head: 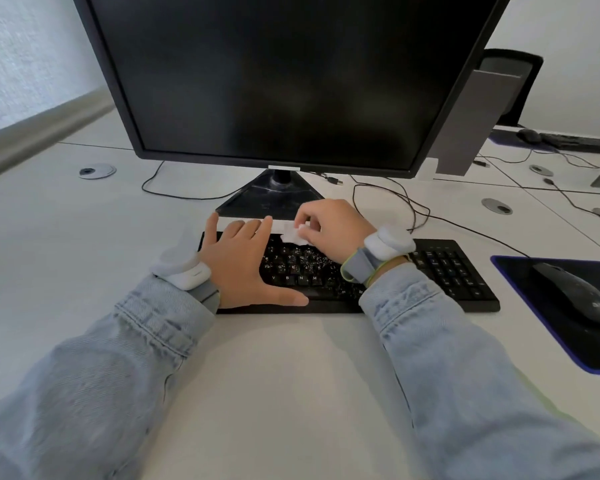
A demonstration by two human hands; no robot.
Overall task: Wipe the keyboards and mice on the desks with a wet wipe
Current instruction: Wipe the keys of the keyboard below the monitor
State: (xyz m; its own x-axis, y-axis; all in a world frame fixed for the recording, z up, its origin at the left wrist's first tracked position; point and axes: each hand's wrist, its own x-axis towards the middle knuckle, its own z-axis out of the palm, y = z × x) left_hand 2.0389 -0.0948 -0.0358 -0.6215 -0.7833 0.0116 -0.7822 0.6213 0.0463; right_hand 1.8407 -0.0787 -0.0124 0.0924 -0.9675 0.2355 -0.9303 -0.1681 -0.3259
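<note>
Keyboard wipe-down in progress on the bench (pixel 291 375)

Keyboard (pixel 447 271) sits under the monitor, left hand (pixel 243 268) flat and open steadying it, right hand (pixel 329 230) fingers pinching the wipe (pixel 293 236) on the top rows. Mouse (pixel 572 294) probably next.

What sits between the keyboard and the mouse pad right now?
Only bare white desk between keyboard and mouse pad, per the head view.

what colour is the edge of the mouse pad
The mouse pad has a blue edge around a black top, seen in the head view.
</note>
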